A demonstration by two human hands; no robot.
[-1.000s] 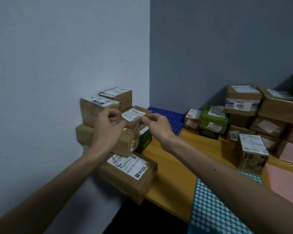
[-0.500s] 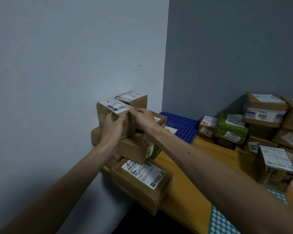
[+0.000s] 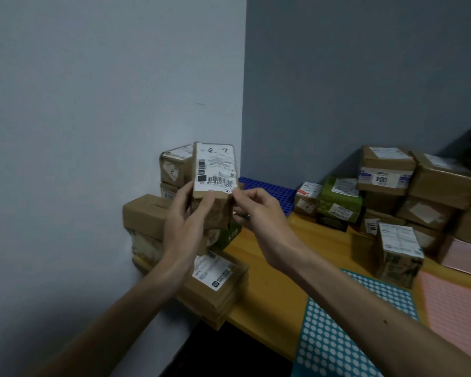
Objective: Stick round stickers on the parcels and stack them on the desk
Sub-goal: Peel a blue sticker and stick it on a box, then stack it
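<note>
Held upright off the desk [image 3: 269,281], in front of the wall corner: 1 small brown parcel [image 3: 215,170], white label with barcode and handwritten marks turned toward the camera.

Gripped on its left side by the left hand [image 3: 185,221], with thumb pressed on the front just below the label and fingers curled round the back, mostly hidden there. Pinched at its lower right corner by the right hand [image 3: 259,213], with thumb and forefinger closed on the edge and the remaining fingers curled loosely underneath.

Directly behind the left fingers, against the wall [image 3: 93,131]: a stack of parcels [image 3: 144,213], topped by 2 smaller boxes. Below the left wrist, at the desk edge: a flat parcel [image 3: 218,281] with a white label.

Beyond the right fingertips: a blue grid mat [image 3: 269,187] lying flat at the back. Farther right of the right fingers, well apart: a pile of boxes [image 3: 386,172], brown and green. Under the right forearm: a teal sticker sheet [image 3: 337,336] dotted with white rounds, with a pink sheet [image 3: 452,303] just beside it.
</note>
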